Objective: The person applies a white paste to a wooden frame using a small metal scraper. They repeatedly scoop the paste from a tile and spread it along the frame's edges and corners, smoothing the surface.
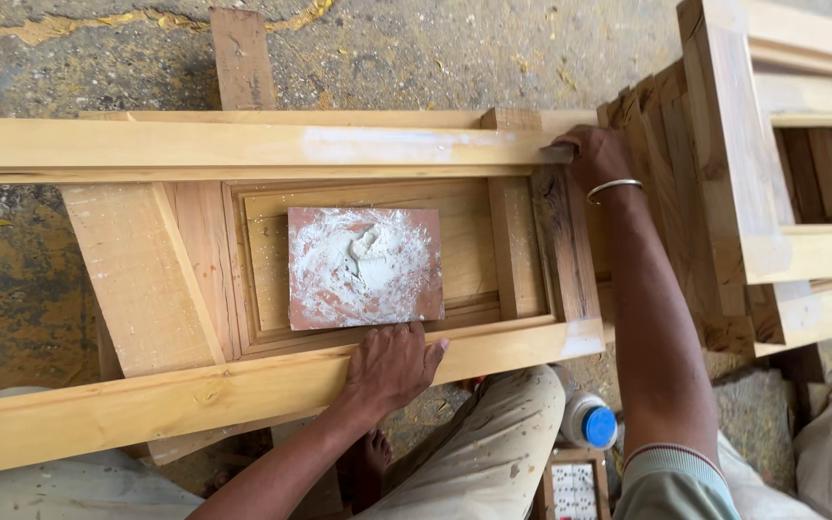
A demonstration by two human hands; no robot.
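1. The fingers of the right hand [597,154] are curled and pressed together over a small pale blade [560,152] at the far rail [243,146] of the wooden frame [272,385], at about two o'clock in the view; the blade is mostly hidden, so what it is cannot be told exactly. The fingers of the left hand [389,368] are laid flat and slightly spread on the near rail, at about six o'clock, holding nothing.
2. The frame, the largest thing, is lain across the view from nine to three o'clock. It is judged best kept steady by firm downward weight from the left palm while the far rail is worked.
3. A white smear [387,144] is seen along the far rail, running toward nine o'clock from the blade. Filler is judged best drawn thin and even, with the blade held low and pulled along the grain.
4. The reddish board [366,267], dusted white, is rested in the panel recess at the centre, well apart from the right hand and just beyond the left.
5. A lump of white putty [363,252] is kept on that board; small loads are judged safer than large ones.
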